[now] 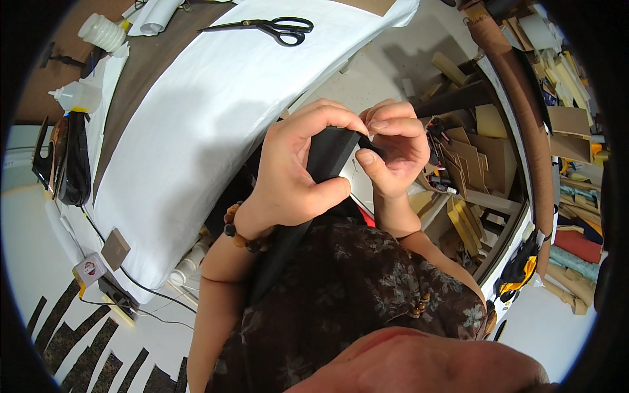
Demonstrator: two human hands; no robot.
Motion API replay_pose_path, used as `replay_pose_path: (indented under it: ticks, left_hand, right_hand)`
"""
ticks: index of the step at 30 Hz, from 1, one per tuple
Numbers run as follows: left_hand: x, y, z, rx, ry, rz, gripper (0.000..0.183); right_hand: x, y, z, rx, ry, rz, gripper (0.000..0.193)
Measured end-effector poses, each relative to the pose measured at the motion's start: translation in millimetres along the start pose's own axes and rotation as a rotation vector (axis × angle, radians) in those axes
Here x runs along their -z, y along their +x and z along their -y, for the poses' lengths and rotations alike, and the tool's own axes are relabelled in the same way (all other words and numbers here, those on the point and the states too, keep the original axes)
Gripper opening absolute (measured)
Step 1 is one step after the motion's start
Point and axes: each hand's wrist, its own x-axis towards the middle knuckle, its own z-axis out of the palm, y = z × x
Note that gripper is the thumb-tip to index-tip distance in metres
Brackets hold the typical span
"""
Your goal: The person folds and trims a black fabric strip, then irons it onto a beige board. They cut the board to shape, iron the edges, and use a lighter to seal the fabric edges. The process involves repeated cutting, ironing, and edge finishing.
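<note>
At the far left, an iron [71, 164] stands on end at the edge of the white cloth [216, 111] that covers the table. Two white bottles [88, 65] stand above it. Below lie a tape measure [90, 270], a brown block [115, 249] and dark strips [78, 334] on the floor. Black scissors [268, 27] lie shut on the cloth near its far edge.

In the middle, the left hand [295, 170] wraps a long black strip [308, 196], thumb pressed on its near face and fingers curled over the top end. A bead bracelet [239, 232] sits at that wrist. The strip runs down from the hands, in front of the chest, toward the patterned sleeve.

The right hand [390, 147] pinches the strip's top corner between thumb and forefinger, touching the left fingertips.

To the right, shelves [485, 164] hold cardboard pieces, and fabric rolls [576, 242] lie further out.
</note>
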Motion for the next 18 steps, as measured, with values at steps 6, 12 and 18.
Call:
replay_pose_path:
  ticks: [6,12,18]
  left_hand:
    - [-0.7,-0.8,2.4,-0.020,0.000,0.004,0.049]
    - [-3.4,-2.6,0.9,-0.033,0.038,-0.004,0.050]
    - [-8.6,-9.1,-6.4,0.094,0.020,-0.088,0.050]
  right_hand:
    - [6.3,0.1,-4.8,0.287,-0.230,0.039,0.025]
    - [5.3,-6.3,7.4,0.342,-0.423,-0.003,0.025]
    - [2.7,-9.4,10.2,0.316,-0.437,-0.035,0.024]
